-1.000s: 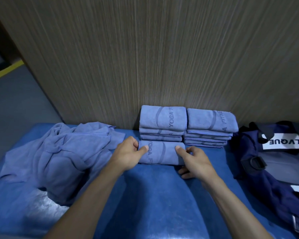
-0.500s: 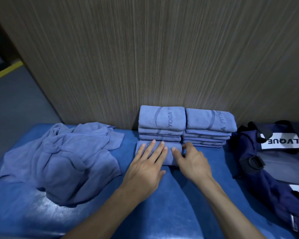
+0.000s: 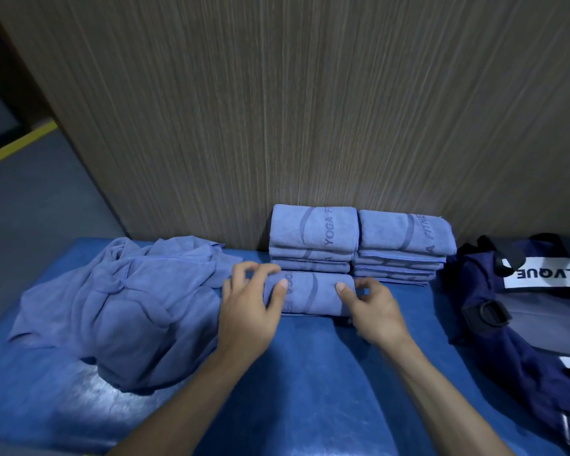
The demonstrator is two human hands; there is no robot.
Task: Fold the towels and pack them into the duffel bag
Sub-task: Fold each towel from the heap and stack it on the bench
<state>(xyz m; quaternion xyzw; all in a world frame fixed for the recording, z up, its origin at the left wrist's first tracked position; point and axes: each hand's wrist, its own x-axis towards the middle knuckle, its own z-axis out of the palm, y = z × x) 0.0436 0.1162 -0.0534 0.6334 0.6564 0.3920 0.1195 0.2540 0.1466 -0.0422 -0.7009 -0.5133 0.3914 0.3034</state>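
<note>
Blue padding covers the table [image 3: 293,383], which is backed by a wood-grain wall [image 3: 310,93]. At the middle of the far edge, just in front of two stacks, lies the newly folded towel [image 3: 311,292]. Half a second ago the left hand lay flat on it with straight fingers, pressing it down; now both hands have gone to its ends. The left hand [image 3: 247,311] curls round the left end, thumb on top and fingers reaching over the far side. The right hand [image 3: 374,311] pinches the right end, thumb on top, the other fingers tucked beside and under it. That shift from smoothing to gripping suggests the fold is finished and the towel is about to be lifted, probably onto a stack.

Behind it, touching the wall, stand the left stack [image 3: 313,238] and the right stack [image 3: 402,248], side by side and touching. Toward the left edge sits a heap of unfolded towels [image 3: 122,301], so folding is not done. At the right edge lies the duffel bag [image 3: 520,311]; no towel shows in it, so packing seems not yet begun.
</note>
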